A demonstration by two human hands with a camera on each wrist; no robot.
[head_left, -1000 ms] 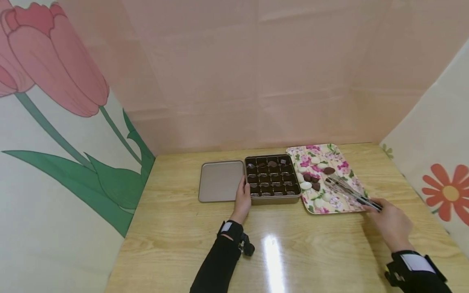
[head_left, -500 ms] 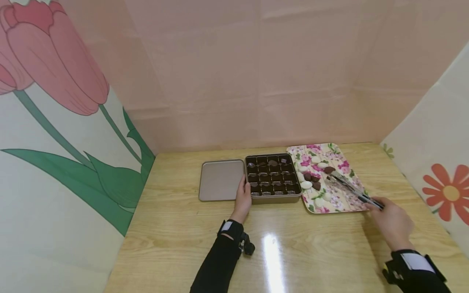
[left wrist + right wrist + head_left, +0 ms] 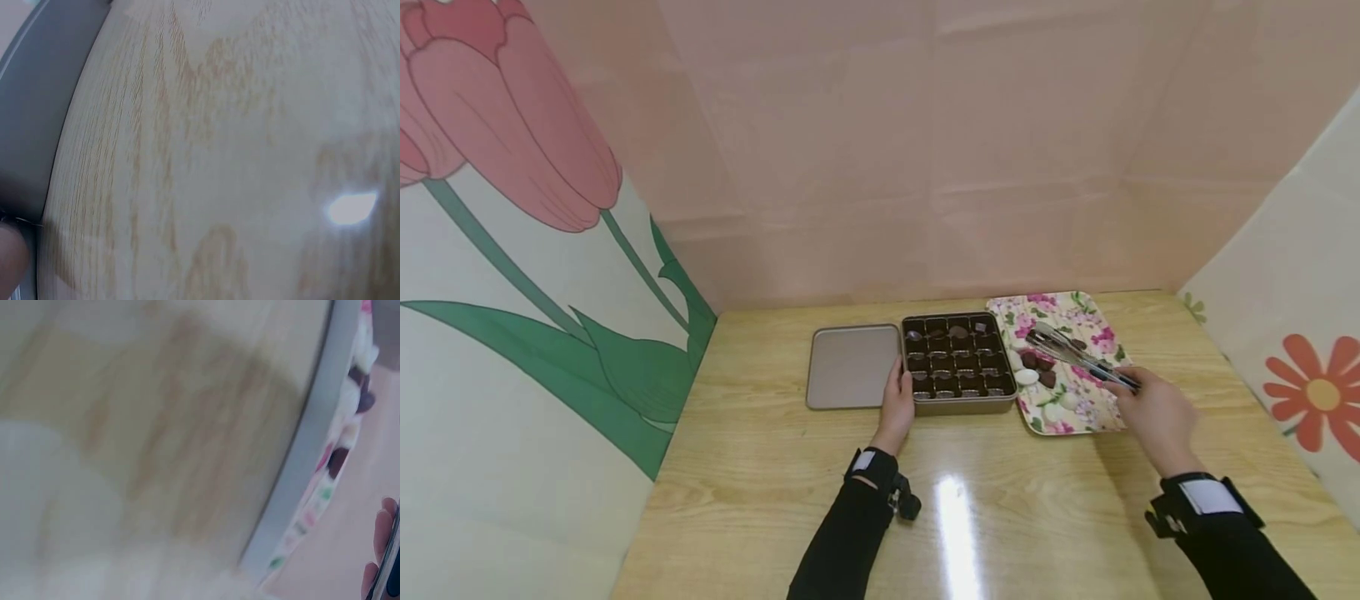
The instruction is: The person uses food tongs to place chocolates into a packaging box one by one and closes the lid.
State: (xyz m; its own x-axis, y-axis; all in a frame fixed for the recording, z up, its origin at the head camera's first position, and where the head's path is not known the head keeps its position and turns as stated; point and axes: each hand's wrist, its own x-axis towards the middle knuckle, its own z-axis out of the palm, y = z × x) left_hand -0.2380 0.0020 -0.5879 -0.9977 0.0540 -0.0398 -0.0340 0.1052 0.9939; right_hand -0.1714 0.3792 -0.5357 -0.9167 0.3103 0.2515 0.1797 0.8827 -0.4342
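A metal tin [image 3: 966, 407] with a dark divided insert stands at mid-table; several pieces lie in its back row. My left hand [image 3: 896, 412] rests against the tin's left side, fingers straight along it. In the left wrist view a digit [image 3: 11, 259] touches the tin by its corner. My right hand [image 3: 1157, 417] grips metal tongs [image 3: 1078, 357] by their dark-handled end, with their tips over the floral tray [image 3: 1078, 423]. Whether the tips hold anything I cannot tell. Dark chocolates [image 3: 1047, 379] and white ones [image 3: 1026, 377] lie on the tray, some hidden under the tongs.
A flat metal lid [image 3: 852, 367] lies left of the tin. The tray sits right against the tin's right side. Pink sheeting [image 3: 925, 167] closes the back of the wooden table [image 3: 760, 500], and flower-printed panels [image 3: 1318, 396] stand at both sides.
My right hand has carried the tongs left and away from me, from the tray's right part toward its middle back. My left hand stays at the tin.
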